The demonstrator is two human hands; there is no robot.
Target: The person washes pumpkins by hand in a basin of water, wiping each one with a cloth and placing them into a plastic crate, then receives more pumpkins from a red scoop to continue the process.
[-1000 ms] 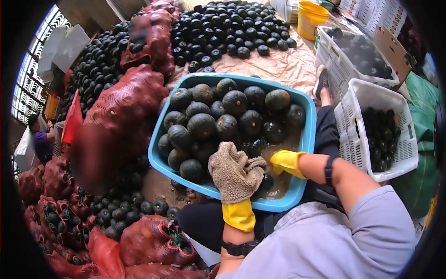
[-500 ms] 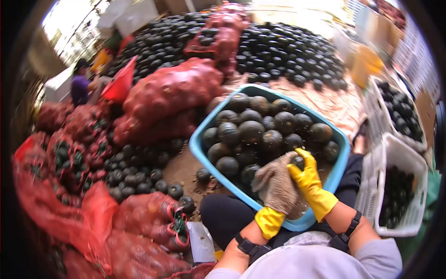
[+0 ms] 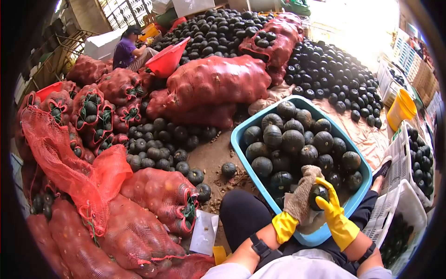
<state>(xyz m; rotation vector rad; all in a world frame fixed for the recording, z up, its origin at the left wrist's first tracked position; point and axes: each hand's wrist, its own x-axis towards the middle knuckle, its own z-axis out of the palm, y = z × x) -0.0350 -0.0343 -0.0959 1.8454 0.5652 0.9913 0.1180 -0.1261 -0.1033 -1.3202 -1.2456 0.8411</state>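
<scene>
My right hand (image 3: 331, 204), in a yellow rubber glove, grips a small dark green squash (image 3: 318, 191) above the near end of a blue tub (image 3: 241, 153). Over its own yellow glove my left hand (image 3: 301, 197) wears a tan fuzzy mitt, and it presses against the left side of that same squash. The tub holds several dark green squashes (image 3: 292, 139) sitting in brownish water. Both hands hover over the tub's near right corner, above my lap.
Red mesh sacks (image 3: 158, 195) full of squash lie to my left and behind the tub. Loose squash piles (image 3: 334, 69) cover the ground. White crates (image 3: 399, 153) with squash and a yellow bucket (image 3: 402, 108) stand on the right. A person in purple (image 3: 124, 49) sits far left.
My view has swung left and up. Both hands have lifted a squash out of the water, the right hand moving from the tub's wet corner onto the squash.
</scene>
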